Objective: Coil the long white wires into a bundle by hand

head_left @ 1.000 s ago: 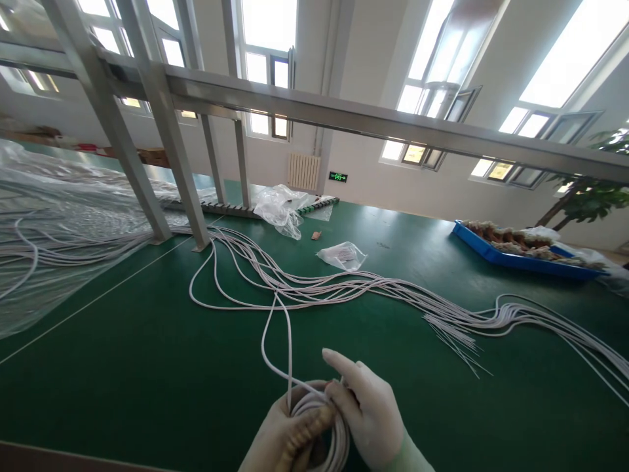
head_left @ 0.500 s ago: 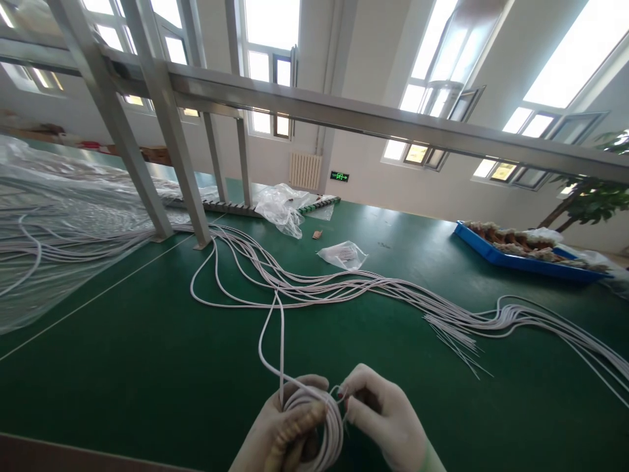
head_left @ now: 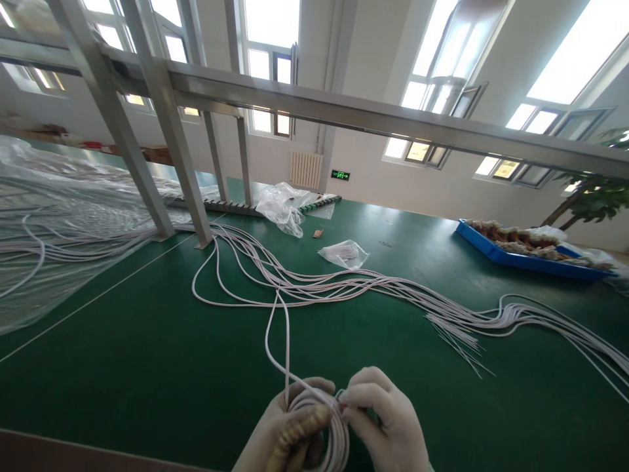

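Both my hands wear pale gloves at the bottom centre. My left hand (head_left: 285, 432) is closed around a coil of white cable (head_left: 337, 432), thumb across the loops. My right hand (head_left: 388, 423) pinches the cable at the top of the coil, fingers curled. Two strands of that cable (head_left: 278, 334) run up from the coil to a long bundle of white cables (head_left: 373, 285) lying across the green table (head_left: 147, 354).
Metal frame posts (head_left: 167, 137) stand at the left, with clear plastic sheeting (head_left: 59, 229) over more cables. Small plastic bags (head_left: 344, 254) lie mid-table. A blue tray (head_left: 525, 252) of parts sits far right. Cable ends (head_left: 457, 331) fan out right of centre.
My right index finger, stretched out a second ago, has curled in to pinch the cable at the coil's top. The loose strands shifted slightly. My left hand kept its hold.
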Demonstrator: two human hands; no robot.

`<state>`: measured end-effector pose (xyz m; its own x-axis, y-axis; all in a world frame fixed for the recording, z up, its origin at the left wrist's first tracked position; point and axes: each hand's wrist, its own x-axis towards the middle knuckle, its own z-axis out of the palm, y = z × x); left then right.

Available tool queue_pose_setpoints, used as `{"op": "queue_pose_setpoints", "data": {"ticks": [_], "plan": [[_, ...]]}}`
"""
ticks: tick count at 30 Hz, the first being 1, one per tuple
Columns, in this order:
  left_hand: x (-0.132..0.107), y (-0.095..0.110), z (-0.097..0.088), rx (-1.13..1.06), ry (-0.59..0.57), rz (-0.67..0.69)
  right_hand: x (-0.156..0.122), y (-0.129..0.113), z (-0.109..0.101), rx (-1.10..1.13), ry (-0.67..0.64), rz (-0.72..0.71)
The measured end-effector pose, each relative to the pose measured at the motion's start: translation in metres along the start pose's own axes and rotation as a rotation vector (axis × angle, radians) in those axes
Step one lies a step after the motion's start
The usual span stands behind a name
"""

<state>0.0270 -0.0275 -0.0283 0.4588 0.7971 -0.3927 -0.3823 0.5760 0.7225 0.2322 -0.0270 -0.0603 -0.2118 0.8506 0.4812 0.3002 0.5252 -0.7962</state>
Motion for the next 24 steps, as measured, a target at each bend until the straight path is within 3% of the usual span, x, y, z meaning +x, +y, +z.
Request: {"op": "queue_pose_setpoints", "data": {"ticks": [3,8,12,17,24], "plan": [[0.001,0.003,0.0,-0.048,0.034,-0.094,0.007,-0.008,-0.012,-0.12,-0.09,-0.167],[0.001,0.011,0.005,-0.104,0.022,-0.219,0.024,-0.019,-0.027,-0.315,-0.146,-0.283],[0.001,0.011,0.008,-0.1,-0.005,-0.221,0.028,-0.016,-0.027,-0.409,-0.201,-0.326],[-0.001,0.016,0.014,-0.126,-0.015,-0.165,0.026,-0.016,-0.023,-0.769,-0.278,-0.47],[-0.005,0.03,0.019,-0.143,-0.136,-0.243,0.037,-0.032,-0.035,-0.877,-0.425,-0.658]]}}
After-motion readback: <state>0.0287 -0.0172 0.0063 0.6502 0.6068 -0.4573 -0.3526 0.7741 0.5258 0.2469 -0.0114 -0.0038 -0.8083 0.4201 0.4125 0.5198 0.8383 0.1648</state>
